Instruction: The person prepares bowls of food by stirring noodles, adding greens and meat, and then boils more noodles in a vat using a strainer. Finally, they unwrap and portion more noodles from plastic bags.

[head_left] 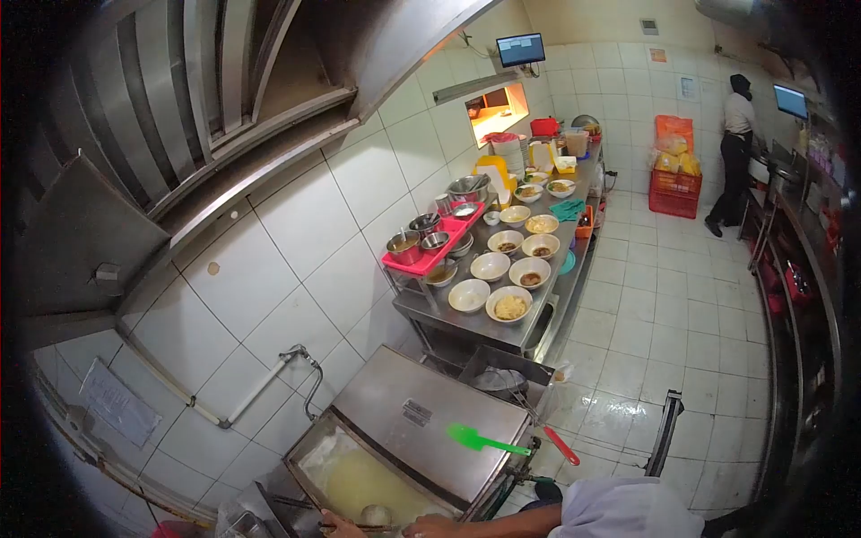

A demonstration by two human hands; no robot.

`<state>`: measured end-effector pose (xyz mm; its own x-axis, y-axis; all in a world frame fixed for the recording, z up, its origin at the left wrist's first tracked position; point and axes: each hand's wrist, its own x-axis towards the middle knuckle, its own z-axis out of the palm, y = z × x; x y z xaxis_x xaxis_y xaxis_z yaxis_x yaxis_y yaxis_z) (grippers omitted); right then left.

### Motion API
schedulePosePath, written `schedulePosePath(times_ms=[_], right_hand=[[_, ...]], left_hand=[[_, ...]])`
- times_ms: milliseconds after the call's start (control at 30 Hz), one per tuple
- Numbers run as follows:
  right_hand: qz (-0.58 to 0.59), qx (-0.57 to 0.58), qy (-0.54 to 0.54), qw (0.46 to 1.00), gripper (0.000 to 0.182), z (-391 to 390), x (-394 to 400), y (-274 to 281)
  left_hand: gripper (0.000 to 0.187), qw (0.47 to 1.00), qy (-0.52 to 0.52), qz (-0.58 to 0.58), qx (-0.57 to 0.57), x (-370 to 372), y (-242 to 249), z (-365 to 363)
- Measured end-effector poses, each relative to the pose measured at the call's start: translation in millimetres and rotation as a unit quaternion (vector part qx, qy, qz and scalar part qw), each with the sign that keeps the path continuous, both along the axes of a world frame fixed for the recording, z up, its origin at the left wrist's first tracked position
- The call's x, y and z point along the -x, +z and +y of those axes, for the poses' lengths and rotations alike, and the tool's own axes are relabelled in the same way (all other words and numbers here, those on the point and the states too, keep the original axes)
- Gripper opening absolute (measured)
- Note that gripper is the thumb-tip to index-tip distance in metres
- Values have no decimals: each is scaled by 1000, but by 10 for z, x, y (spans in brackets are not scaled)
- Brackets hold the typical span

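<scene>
At the bottom edge, my left hand (343,525) is closed around thin dark sticks that look like chopsticks (300,504). My right hand (432,527) reaches in from the right, fingers closed near a round, pale strainer (376,515); its handle is mostly hidden. Both hands are at the near edge of a steel cooker's open well (368,484), full of cloudy yellowish water with white foam. A steel lid (421,414) covers the part beside it. On that lid lies a green spatula (480,439), its handle pointing right.
A red-handled utensil (560,446) sticks out past the cooker. Beyond, a steel table (466,334) bears several bowls, some with noodles (511,308) or dark sauce, and a red tray (421,260) of metal pots. Another person (737,148) stands far right, near a red crate (674,191).
</scene>
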<state>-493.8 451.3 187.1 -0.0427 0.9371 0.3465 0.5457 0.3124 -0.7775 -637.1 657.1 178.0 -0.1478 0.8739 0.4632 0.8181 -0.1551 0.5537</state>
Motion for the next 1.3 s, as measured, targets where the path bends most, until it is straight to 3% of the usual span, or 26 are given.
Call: schedulePosePath(times_ms=[67, 100, 200, 300, 400, 467, 567, 600, 633, 667, 733, 767, 800, 867, 900, 933, 967, 1000, 1067, 1133, 1200, 1300], right_hand=[[-56, 24, -33, 998, 22, -63, -75, 328], [-58, 22, -32, 998, 22, -57, -146, 412], [40, -2, -42, 998, 24, -79, -94, 460], [-49, -21, -6, 999, 28, 29, -127, 339], [-41, -45, -98, 993, 28, 34, -21, 167], [-34, 53, -62, 996, 28, 82, -43, 92], [33, 8, -67, 997, 18, 6, -157, -55], [31, 30, -42, 998, 20, -56, -213, -65], [27, 49, -15, 998, 23, -86, -317, -25], [55, 20, -10, 998, 25, -138, -470, -14], [150, 0, 64, 987, 26, -414, -850, 205], [210, 5, 126, 969, 26, -604, -1214, 464], [202, 0, 91, 975, 17, -901, -1533, 892], [352, 63, -68, 931, 22, -1534, -2029, 1312], [223, 8, -157, 962, 23, -1836, -2340, 1365], [142, -36, -323, 935, 24, -2052, -2517, 1412], [251, -56, -344, 903, 24, -2243, -2698, 1496], [258, -59, -379, 887, 23, -2404, -2899, 1383], [269, -42, -398, 876, 22, -2535, -3217, 1130], [198, 15, -449, 871, 22, -2466, -3396, 956], [191, 67, -455, 867, 22, -2279, -3457, 912], [166, 117, -443, 873, 20, -2101, -3567, 691]], left_hand=[[44, 969, 24, -239, 63, -69, -22, 3], [44, 965, 29, -253, 65, -83, 5, -4], [43, 990, 28, -136, 23, -194, 390, -245], [41, 998, 39, 3, -49, -328, 934, -591], [41, 996, 39, 45, -69, -428, 1110, -740], [39, 992, -10, -110, -54, -551, 925, -571], [40, 948, -68, -309, -11, -310, 682, -471], [46, 944, -61, -315, 80, -245, 728, -425], [37, 938, -125, -321, -47, -162, 384, -45], [40, 914, -182, -319, -173, -48, -5, 232], [40, 912, -89, -400, -31, -195, 698, 37], [38, 859, -27, -508, -63, -405, 1024, 16], [37, 789, 32, -605, -98, -524, 1246, 10], [35, 859, -101, -502, -11, -344, 1513, -133], [34, 850, -95, -518, -12, -307, 1620, -110], [34, 841, -87, -534, -17, -275, 1744, -67], [32, 825, -66, -561, -21, -237, 1864, -44], [31, 809, -46, -585, -25, -229, 2013, -56], [22, 787, -67, -591, -164, -503, 2531, -207], [15, 810, -110, -545, -185, -428, 2714, -242], [16, 784, -120, -576, -196, -378, 2925, -271], [16, 782, -66, -569, -245, -683, 3290, -476]])
